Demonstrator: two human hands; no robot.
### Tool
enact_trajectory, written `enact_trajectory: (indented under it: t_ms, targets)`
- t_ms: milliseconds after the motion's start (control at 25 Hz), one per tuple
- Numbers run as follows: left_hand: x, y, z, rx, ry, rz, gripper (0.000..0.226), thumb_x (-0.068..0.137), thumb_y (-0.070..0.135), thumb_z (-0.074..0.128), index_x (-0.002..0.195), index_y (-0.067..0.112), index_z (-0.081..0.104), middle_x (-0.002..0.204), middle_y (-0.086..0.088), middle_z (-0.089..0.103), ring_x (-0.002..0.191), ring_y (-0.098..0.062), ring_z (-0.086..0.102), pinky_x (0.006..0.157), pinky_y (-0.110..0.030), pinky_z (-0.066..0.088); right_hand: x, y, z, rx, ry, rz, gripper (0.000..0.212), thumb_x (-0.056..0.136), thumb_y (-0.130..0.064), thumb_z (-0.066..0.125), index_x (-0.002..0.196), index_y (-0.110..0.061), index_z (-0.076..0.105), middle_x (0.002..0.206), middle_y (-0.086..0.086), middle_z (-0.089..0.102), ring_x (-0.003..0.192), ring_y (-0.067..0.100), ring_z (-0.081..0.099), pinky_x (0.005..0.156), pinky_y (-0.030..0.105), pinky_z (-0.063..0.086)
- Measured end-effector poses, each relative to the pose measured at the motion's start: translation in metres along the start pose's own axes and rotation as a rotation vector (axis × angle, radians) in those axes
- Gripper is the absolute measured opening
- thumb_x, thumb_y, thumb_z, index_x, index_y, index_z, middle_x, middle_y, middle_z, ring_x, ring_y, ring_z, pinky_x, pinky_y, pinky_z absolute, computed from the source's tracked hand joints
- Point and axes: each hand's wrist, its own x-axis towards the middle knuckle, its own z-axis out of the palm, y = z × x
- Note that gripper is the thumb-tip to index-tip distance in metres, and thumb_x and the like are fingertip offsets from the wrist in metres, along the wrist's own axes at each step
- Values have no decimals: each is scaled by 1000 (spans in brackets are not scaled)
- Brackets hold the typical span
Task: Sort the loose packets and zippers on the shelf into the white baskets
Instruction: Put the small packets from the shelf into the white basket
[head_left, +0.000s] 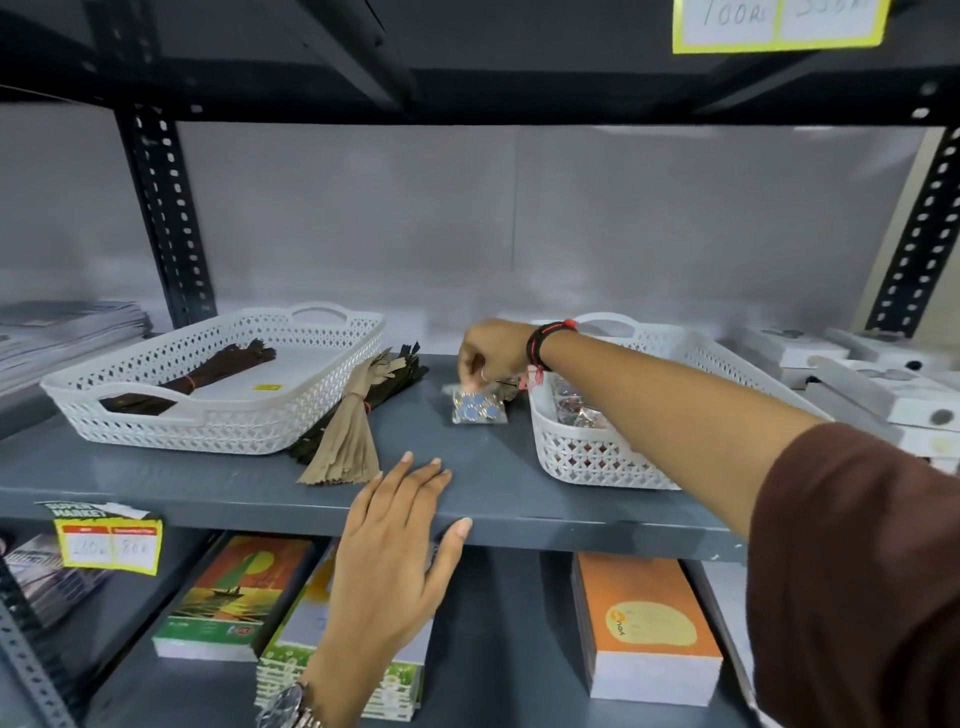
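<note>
Left hand (395, 545) nearest, at 6 o'clock: palm down, fingers spread flat on the front lip of the grey metal shelf (249, 478), holding nothing. Silver wristwatch (288, 709) on that wrist. Just beyond its fingertips, at 11 o'clock from them, a loose bundle of tan and dark zippers (353, 426) lies on the shelf against the left white lattice plastic basket (171, 421), which holds a dark brown zipper bundle (197, 376). Further in, right hand (491, 353) reaches from 3 o'clock, fingers curled narrow, pinching the top edge of a clear packet of blue round pieces (478, 408) resting on the shelf. Right white lattice basket (587, 457), at 3 o'clock from the packet, holds more clear packets (574, 410).
</note>
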Motion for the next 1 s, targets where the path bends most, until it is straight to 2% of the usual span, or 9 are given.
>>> enact_trajectory:
  t_ms: [200,280,400,480,560,680,760,840,1000]
  targets:
    - [0,-1,1,-17,30,17,50,99,47,34,121,14,64,129,2,62,134,-19,44,109,-35,30,-64,47,-73,84,308,67,14,83,-9,66,95,-11,72,84,-1,68,72,5,59,63,7,41]
    - [0,1,2,-16,41,16,48,97,45,38,119,13,65,128,1,63,134,-19,44,109,-35,29,-96,79,-78,168,251,132,13,84,-4,65,89,-16,69,76,-2,67,56,-7,60,62,10,49]
    - [1,2,3,-2,48,6,47,95,44,40,118,12,65,127,0,63,133,-20,46,109,-37,30,-136,111,-58,283,65,225,31,84,9,57,79,-20,67,72,4,65,48,-8,58,67,29,57]
    - [2,4,4,2,57,10,47,95,44,40,117,11,66,125,-1,64,132,-21,47,107,-38,31,-154,118,-41,336,-71,290,40,83,14,51,76,-22,66,64,-5,67,47,-7,59,64,27,55]
    - [2,4,4,15,66,13,47,94,44,40,116,10,66,124,-2,65,131,-22,48,106,-40,33,-162,116,-25,319,-187,324,35,84,12,53,77,-19,66,54,-14,65,46,-8,58,59,21,51]
    - [2,4,5,30,67,16,48,94,44,40,115,10,66,124,-3,65,130,-24,49,105,-41,34,-159,109,-9,223,-244,342,37,79,15,44,87,-14,65,64,-7,63,54,-1,59,59,20,54]
    - [2,3,5,36,65,19,48,94,44,40,116,9,66,124,-4,65,130,-24,49,105,-40,33,-155,103,-3,197,-236,336,42,76,16,40,90,-14,66,68,-6,61,64,10,59,68,28,56]
    - [1,3,4,35,62,22,48,94,44,40,116,10,66,124,-4,65,130,-23,48,105,-39,32,-152,98,-1,195,-233,343,42,76,15,40,92,-14,68,69,-7,61,72,16,59,73,33,57]
    - [1,2,2,22,42,20,48,94,44,40,117,11,65,125,-2,65,130,-22,48,105,-39,33,-150,94,-16,166,-282,392,35,81,6,49,99,-13,72,85,2,73,82,18,67,72,32,57]
